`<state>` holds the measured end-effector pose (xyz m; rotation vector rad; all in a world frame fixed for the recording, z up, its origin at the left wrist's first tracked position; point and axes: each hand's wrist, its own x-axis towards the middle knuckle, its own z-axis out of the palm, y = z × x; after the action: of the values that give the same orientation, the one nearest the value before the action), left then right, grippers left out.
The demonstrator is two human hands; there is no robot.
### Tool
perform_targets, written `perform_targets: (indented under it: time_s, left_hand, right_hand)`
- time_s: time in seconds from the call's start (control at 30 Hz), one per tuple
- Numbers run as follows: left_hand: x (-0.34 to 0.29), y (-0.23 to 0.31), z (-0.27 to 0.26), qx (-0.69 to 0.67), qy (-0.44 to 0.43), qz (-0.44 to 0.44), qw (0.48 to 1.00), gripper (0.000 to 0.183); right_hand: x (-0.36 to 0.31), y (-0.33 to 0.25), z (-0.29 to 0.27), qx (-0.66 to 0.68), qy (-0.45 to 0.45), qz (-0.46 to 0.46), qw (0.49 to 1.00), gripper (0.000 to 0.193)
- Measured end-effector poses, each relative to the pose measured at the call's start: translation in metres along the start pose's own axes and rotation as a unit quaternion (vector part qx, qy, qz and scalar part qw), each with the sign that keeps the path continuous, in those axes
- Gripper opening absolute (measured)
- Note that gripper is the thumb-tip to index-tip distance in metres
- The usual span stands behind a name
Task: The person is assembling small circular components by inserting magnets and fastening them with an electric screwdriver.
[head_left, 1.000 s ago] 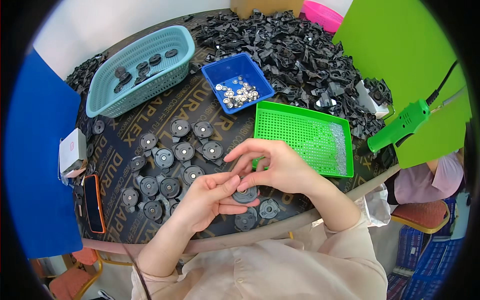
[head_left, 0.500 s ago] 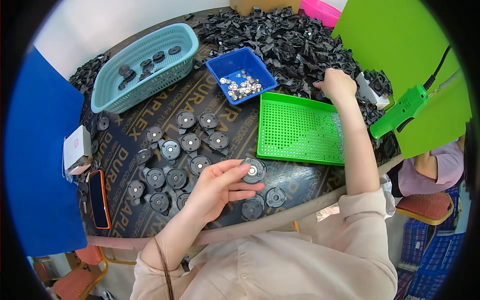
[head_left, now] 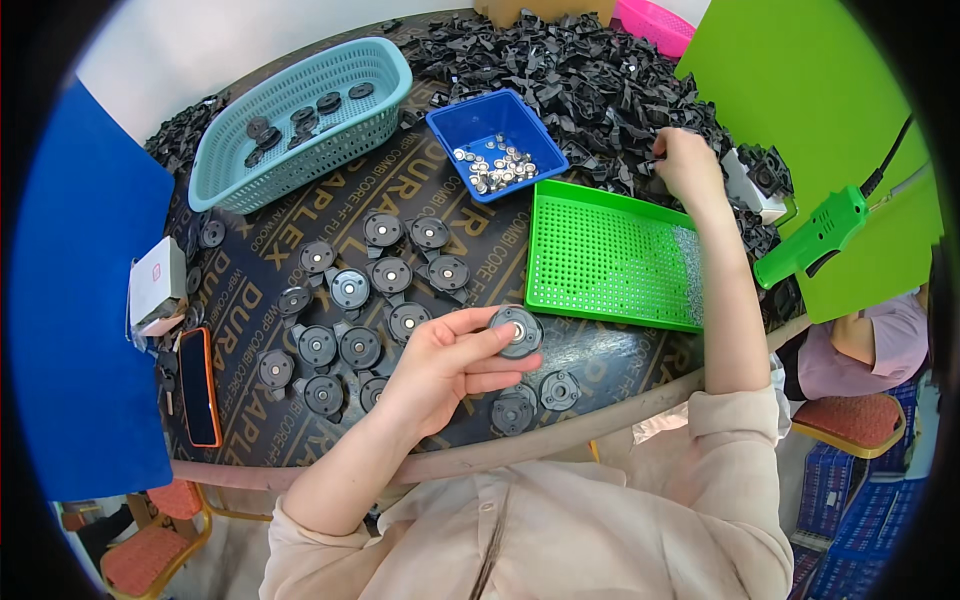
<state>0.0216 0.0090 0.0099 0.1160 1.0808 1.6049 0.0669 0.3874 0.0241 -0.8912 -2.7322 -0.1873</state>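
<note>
On the dark surface (head_left: 612, 368), the pile of black parts (head_left: 590, 85) at one o'clock now meets the right hand (head_left: 690, 168), which has left the disc, its grip unclear; so the left hand (head_left: 440, 362), near seven o'clock, alone pinches that round grey disc (head_left: 529, 338) under its thumb, just below centre.

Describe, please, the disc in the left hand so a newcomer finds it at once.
On the dark table, find the bright green perforated tray. Just below its lower left corner in the picture, the left hand holds a round grey disc. Unlike the similar discs lying nearby, this one is held.
</note>
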Motion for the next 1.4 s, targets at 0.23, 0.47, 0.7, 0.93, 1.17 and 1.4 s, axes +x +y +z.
perform_targets:
  time_s: [0.23, 0.47, 0.7, 0.93, 1.17, 1.4]
  left_hand:
    - [0.0, -0.002, -0.007, -0.023, 0.005, 0.011, 1.0, 0.034]
    - [0.004, -0.005, -0.005, -0.018, 0.02, 0.02, 0.999, 0.029]
    - [0.003, -0.005, -0.008, -0.048, 0.046, 0.032, 0.997, 0.024]
    - [0.004, -0.007, -0.009, -0.064, 0.047, 0.021, 0.997, 0.023]
    - [0.002, -0.006, -0.008, -0.065, 0.029, 0.012, 0.997, 0.028]
    - [0.0, -0.007, -0.004, -0.059, 0.014, 0.004, 0.998, 0.032]
  right_hand:
    - [-0.068, -0.064, -0.052, 0.607, -0.157, 0.098, 0.773, 0.022]
    - [-0.1, -0.076, -0.021, 0.59, -0.192, 0.161, 0.767, 0.021]
    - [-0.11, -0.065, -0.024, 0.366, -0.192, 0.039, 0.91, 0.03]
    - [-0.12, -0.067, -0.01, 0.339, -0.046, -0.093, 0.935, 0.032]
    - [-0.135, -0.082, -0.043, 0.395, -0.047, -0.115, 0.91, 0.03]
    - [-0.173, -0.121, -0.054, 0.465, 0.026, -0.26, 0.846, 0.029]
